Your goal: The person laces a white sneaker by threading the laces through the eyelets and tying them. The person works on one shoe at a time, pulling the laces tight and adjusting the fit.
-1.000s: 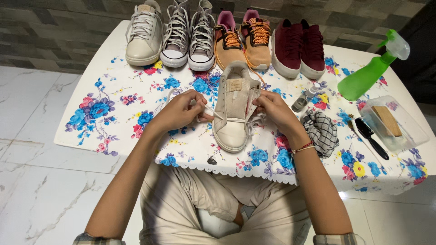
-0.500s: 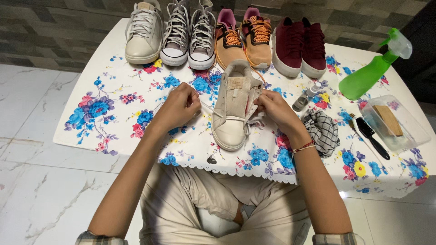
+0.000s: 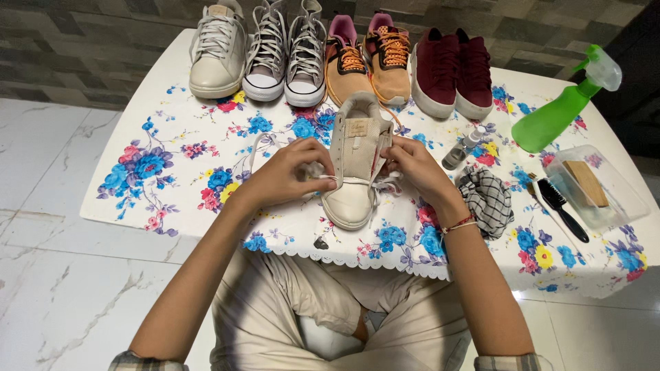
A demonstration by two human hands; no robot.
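Both our forearms reach up from the lower edge, bare to the elbow, converging toward the middle. Our left hand [image 3: 285,175] sits at about 9 o'clock of centre, knuckles up, fingers curled inward and pinched together at the tips. Our right hand [image 3: 416,168] sits at about 3 o'clock, palm turned inward, fingers bent and gripping (thumb hidden from us). A thin band circles the right wrist. The hands are near each other, not touching. Knees bent below, at 6 o'clock.

Left hand [image 3: 285,175] now nearer the cream sneaker [image 3: 354,165], lace [image 3: 323,177] pinched closer.
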